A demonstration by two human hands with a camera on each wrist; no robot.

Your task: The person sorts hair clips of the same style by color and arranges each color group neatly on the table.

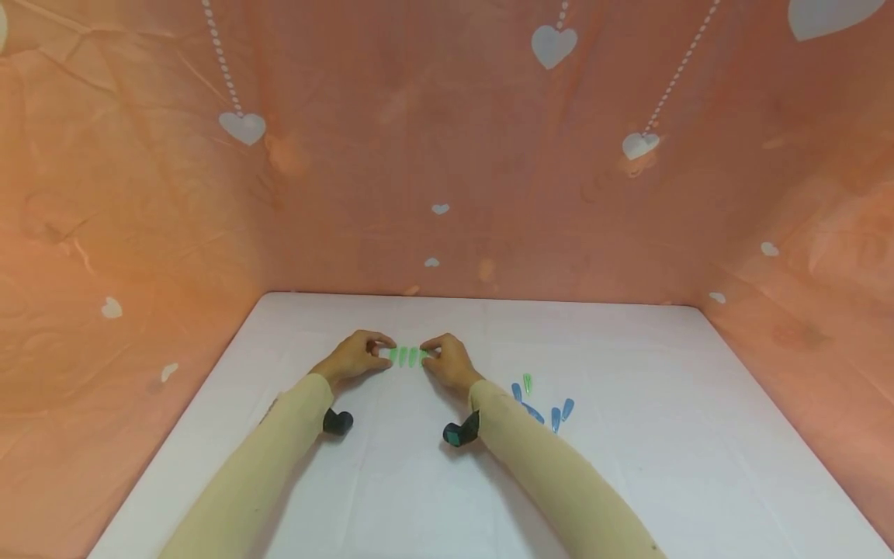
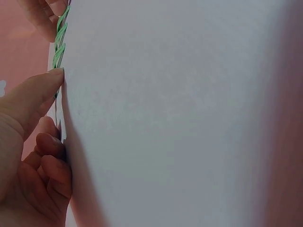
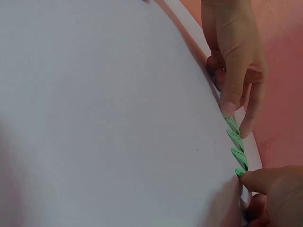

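Green clips (image 1: 414,356), four in a row, are lying side by side on the white worktop (image 1: 698,435), a little below and left of the frame's centre. At one end, the person's left hand (image 1: 356,357) is pinching the leftmost clip (image 1: 393,356), thumb and fingertip bearing on its two ends. At the other, the right hand (image 1: 450,365) is doing likewise, its grip clamped on the rightmost clip (image 1: 423,356). Right of centre, just past the right sleeve (image 1: 552,473), a lone green clip (image 1: 527,383) is resting near several blue clips (image 1: 568,409). Both sleeves are reaching up from the bottom edge, with a black device (image 1: 338,422) jutting from each cuff. Behind everything, an orange backdrop (image 1: 482,155) is filling the upper frame, showing white hearts (image 1: 555,46).
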